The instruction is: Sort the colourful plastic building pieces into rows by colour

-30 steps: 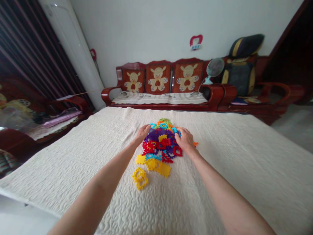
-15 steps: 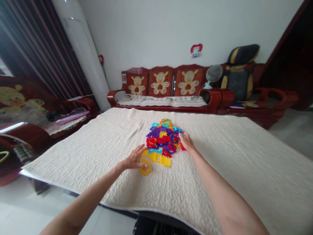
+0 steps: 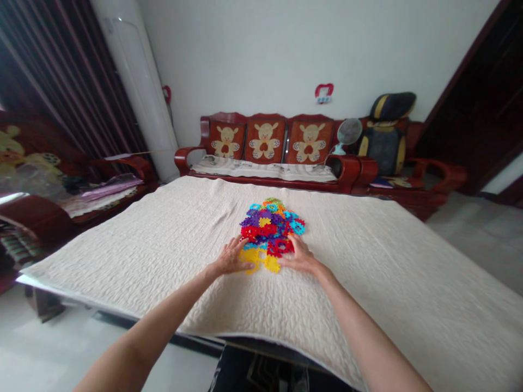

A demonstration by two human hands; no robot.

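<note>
A heap of colourful plastic interlocking pieces [image 3: 265, 222] with notched edges lies on the cream quilted cover [image 3: 163, 239]. Purple, red and blue ones fill the middle, green and orange the far end. At the near side are yellow pieces [image 3: 272, 264]. My left hand [image 3: 233, 256] rests with fingers spread at the heap's near left, its thumb over a yellow piece. On the near right, my right hand [image 3: 303, 257] has its fingers apart, touching the edge by the red pieces [image 3: 280, 248]. Neither hand grips a piece.
Behind the covered table stands a red wooden sofa [image 3: 267, 144] with bear-patterned cushions. A small fan [image 3: 349, 132] and a massage chair pad [image 3: 384, 144] are at the right. Another wooden armchair [image 3: 98, 185] stands at the left. The cover's front edge [image 3: 261, 338] hangs nearest me.
My right hand has come from the heap's right side toward me and to its near edge. My left hand has pushed the yellow pieces in closer to the heap. The view has shifted slightly.
</note>
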